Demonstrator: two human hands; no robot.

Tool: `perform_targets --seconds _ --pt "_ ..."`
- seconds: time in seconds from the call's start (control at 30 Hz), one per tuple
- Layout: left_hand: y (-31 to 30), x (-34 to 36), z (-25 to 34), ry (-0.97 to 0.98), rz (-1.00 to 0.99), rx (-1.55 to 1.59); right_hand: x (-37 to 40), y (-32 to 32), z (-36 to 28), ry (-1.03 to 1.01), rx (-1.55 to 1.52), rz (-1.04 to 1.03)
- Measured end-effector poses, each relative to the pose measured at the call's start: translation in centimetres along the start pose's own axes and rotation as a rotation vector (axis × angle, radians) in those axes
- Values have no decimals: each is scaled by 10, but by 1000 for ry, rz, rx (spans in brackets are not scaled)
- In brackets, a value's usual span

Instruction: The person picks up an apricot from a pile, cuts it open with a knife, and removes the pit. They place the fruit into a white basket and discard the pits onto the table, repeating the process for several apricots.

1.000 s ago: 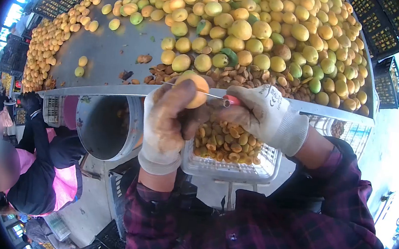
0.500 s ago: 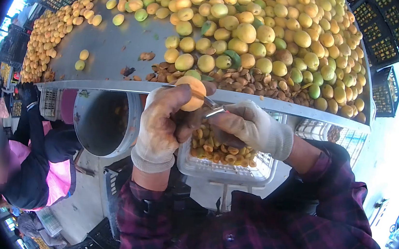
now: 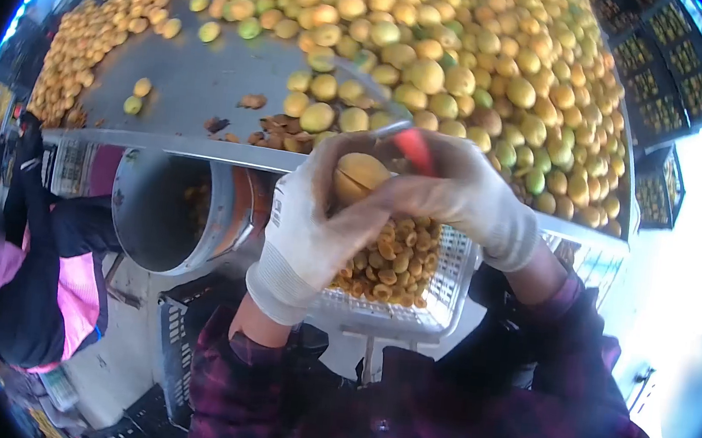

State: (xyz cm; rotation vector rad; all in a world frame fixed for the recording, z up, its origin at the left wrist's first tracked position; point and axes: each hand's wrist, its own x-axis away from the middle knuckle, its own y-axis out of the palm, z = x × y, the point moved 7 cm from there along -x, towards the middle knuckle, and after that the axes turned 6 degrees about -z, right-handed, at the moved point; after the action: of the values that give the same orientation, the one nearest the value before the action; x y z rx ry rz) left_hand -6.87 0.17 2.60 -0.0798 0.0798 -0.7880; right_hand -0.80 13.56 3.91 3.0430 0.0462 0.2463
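Note:
My left hand [image 3: 303, 231], in a soiled white glove, is closed around a yellow apricot [image 3: 359, 177] with a cut line across its face. My right hand [image 3: 477, 202], gloved too, grips a knife by its red handle [image 3: 416, 149]. The knife's blade [image 3: 367, 84] is smeared by motion and points up and left, clear of the fruit. My right thumb and fingers reach across beside the apricot, touching or nearly touching my left hand. Below both hands sits a white plastic basket [image 3: 449, 302] holding cut apricot pieces [image 3: 389, 266].
A metal table [image 3: 185, 86] carries a large heap of apricots [image 3: 471, 52] and some brown pits [image 3: 279, 130]. A big bucket [image 3: 163, 216] stands left of the basket. Black crates [image 3: 662, 72] are stacked at right. Another person in pink and black [image 3: 45, 281] sits at left.
The knife has come away from the apricot and swung up, its blade now over the heap. My left hand has turned, so the fruit shows its cut line. The view has shifted slightly.

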Motion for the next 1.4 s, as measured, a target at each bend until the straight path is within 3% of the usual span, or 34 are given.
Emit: perform_targets --seconds 0.1,0.3,0.47,0.53,0.57,0.6,0.67,0.7,0.73,0.8,0.83,0.93,1.0,1.07,1.2,1.27,1.3,1.33,1.4 --pt "16 2 14 -24 -80 -254 -4 2 12 94 37 -26" --pt "18 2 12 72 -86 -186 1 1 6 53 56 52" --pt "23 10 9 10 -144 -233 4 -6 11 78 66 8" --pt "23 11 3 -16 -177 -246 9 -9 17 246 63 -73" --pt "23 11 3 49 -223 -221 16 -10 19 342 -139 -32" --pt "25 11 4 117 -269 -196 17 -12 23 346 -143 -31" --pt "23 9 3 118 -257 -175 18 -17 39 346 -241 -16" --pt "21 8 -4 -45 -271 -27 10 -14 38 123 -160 -30" --pt "21 9 -12 -207 -284 121 13 -20 40 122 -160 -29" --pt "17 9 -16 -228 -236 238 20 -20 44 274 -563 -83" --pt "14 8 -18 -248 -187 358 19 -23 47 215 -537 -144" --pt "11 5 -17 -245 -127 337 22 -27 40 154 -612 -85" --pt "15 5 -17 -247 -131 383 25 -33 62 187 -628 -139" --pt "19 3 -20 -227 -139 401 27 -30 52 -59 -583 -171" --pt "30 -2 -18 -199 -20 393 29 -38 61 -39 -424 -124" --pt "46 -4 -19 -258 -136 671 26 -33 48 -51 -403 -18" --pt "51 -7 -14 -243 -181 721 23 -28 37 42 -370 14" --pt "52 -9 -14 -232 -182 718 21 -21 29 137 -337 48" --pt "44 -11 -22 -218 -39 545 20 -21 17 120 -451 132"
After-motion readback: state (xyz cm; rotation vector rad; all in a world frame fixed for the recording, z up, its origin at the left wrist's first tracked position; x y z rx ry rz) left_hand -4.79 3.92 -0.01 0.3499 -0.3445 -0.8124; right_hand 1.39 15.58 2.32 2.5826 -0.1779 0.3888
